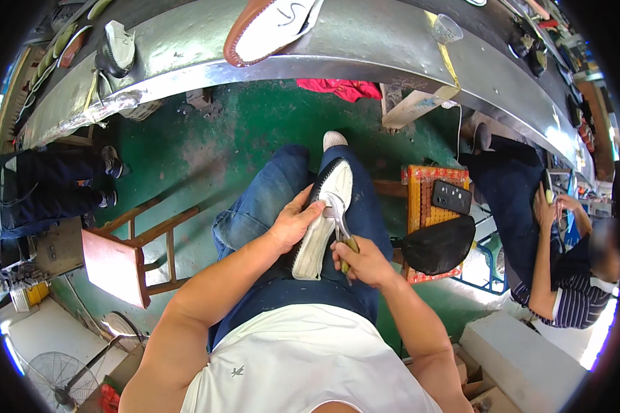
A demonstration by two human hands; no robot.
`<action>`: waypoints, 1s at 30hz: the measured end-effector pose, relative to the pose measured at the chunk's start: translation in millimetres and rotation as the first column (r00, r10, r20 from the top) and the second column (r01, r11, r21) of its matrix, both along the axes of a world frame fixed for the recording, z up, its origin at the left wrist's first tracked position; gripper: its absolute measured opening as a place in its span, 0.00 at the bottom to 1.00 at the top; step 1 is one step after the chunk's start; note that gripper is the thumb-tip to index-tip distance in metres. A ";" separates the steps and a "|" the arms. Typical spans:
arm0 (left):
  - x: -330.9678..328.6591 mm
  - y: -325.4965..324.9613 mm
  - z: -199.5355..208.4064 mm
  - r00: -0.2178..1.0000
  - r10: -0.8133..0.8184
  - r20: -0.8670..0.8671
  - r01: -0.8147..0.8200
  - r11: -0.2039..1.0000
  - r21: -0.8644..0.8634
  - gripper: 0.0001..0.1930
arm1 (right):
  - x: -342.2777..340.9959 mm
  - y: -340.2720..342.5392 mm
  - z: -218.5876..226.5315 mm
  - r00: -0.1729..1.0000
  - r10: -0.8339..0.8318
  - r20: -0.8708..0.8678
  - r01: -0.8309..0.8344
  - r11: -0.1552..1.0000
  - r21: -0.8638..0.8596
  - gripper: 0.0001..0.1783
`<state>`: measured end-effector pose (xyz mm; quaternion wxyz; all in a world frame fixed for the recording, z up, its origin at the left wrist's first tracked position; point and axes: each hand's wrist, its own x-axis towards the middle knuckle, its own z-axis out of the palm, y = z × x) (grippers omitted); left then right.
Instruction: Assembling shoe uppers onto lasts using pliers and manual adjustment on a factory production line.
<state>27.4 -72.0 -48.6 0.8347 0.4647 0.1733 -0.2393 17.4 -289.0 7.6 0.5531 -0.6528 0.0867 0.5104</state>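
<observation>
A dark shoe (pixel 313 249) with a white underside lies sole up along my lap, its toe pointing away from me. My left hand (pixel 294 224) is wrapped round the left side of the shoe, with the thumb pressed on the white surface. In my right hand (pixel 368 264) is a pair of pliers (pixel 341 220) with greenish-yellow handles. Their metal head rests at the shoe's right edge near the middle. Whether the jaws grip the edge I cannot tell.
A curved metal-topped bench (pixel 179 51) spans the far side, bearing a brown shoe (pixel 255 31) and a clear cup (pixel 447 29). A wooden stool (pixel 114 261) stands left. At right, an orange seat (pixel 420 206) holds a phone (pixel 452 197) and black bag (pixel 439 244); a co-worker (pixel 575 275) sits beyond.
</observation>
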 end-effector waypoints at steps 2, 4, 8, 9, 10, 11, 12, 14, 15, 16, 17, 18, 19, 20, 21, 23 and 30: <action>-1.3 -7.9 -2.0 0.999 0.022 0.048 -0.026 0.995 0.101 0.39 | -17.8 -2.1 -18.2 0.974 -0.188 -0.126 0.203 0.972 0.119 0.15; 2.2 -14.7 -0.6 1.000 0.007 0.018 -0.009 0.988 0.153 0.39 | -16.0 -15.8 -27.4 0.908 -0.211 -0.363 0.314 0.915 0.253 0.15; 11.5 -19.2 9.7 0.997 -0.063 -0.034 0.070 0.962 0.266 0.35 | 0.0 -52.0 -41.5 0.804 -0.045 -0.594 0.387 0.798 0.463 0.20; 15.3 -19.0 12.8 0.994 -0.083 -0.064 0.099 0.947 0.305 0.33 | 10.0 -56.8 -33.8 0.881 0.000 -0.474 0.236 0.868 0.438 0.23; 18.0 -17.5 14.7 0.995 -0.081 -0.060 0.095 0.946 0.308 0.33 | 20.7 -62.7 -19.5 0.923 0.039 -0.384 0.113 0.924 0.365 0.26; 20.3 -16.4 15.5 0.991 -0.080 -0.103 0.109 0.945 0.309 0.32 | 26.9 -69.8 -5.1 0.948 0.061 -0.311 0.031 0.959 0.282 0.23; 23.0 -15.3 16.6 0.986 -0.076 -0.146 0.119 0.943 0.310 0.31 | 34.6 -69.1 11.5 0.978 0.079 -0.192 -0.048 0.986 0.161 0.22; 28.0 -17.7 26.2 0.982 -0.114 -0.149 0.160 0.925 0.344 0.31 | 37.7 -63.5 19.2 0.991 0.101 -0.084 -0.099 0.995 0.026 0.23; 27.1 -19.9 28.7 0.976 -0.154 -0.154 0.202 0.905 0.375 0.32 | 34.8 -51.5 16.1 0.988 0.006 0.152 -0.008 1.000 0.011 0.23; 25.5 -18.9 26.2 0.976 -0.169 -0.134 0.208 0.899 0.384 0.33 | 39.5 -39.7 15.8 0.916 -0.077 0.393 0.076 0.997 0.018 0.24; 26.1 -18.5 25.8 0.978 -0.166 -0.128 0.203 0.900 0.386 0.33 | 47.7 -32.8 16.7 0.914 -0.074 0.398 0.073 0.997 0.019 0.24; 26.8 -18.0 25.2 0.970 -0.198 -0.141 0.240 0.874 0.422 0.33 | 57.6 -26.7 18.9 0.876 0.182 0.448 -0.110 0.977 -0.181 0.24; 26.6 -16.1 25.6 0.961 -0.225 -0.159 0.274 0.845 0.459 0.33 | 65.1 -21.5 22.0 0.787 0.431 0.442 -0.272 0.885 -0.379 0.25; 31.3 -13.0 37.0 0.948 -0.251 -0.194 0.312 0.851 0.422 0.34 | 73.0 -17.6 43.8 0.840 0.397 0.370 -0.266 0.895 -0.359 0.25; 34.0 -12.6 36.5 0.950 -0.249 -0.188 0.308 0.851 0.425 0.34 | 71.1 -18.4 43.5 0.837 0.398 0.376 -0.265 0.895 -0.359 0.25; 33.1 -13.4 33.3 0.914 -0.353 -0.198 0.405 0.788 0.464 0.33 | 57.4 -23.0 39.5 0.744 0.364 0.561 -0.239 0.928 -0.286 0.24; 42.5 7.2 14.9 0.883 -0.419 -0.213 0.465 0.844 0.268 0.28 | 30.7 -46.6 70.3 0.924 0.372 0.093 -0.338 0.905 -0.259 0.18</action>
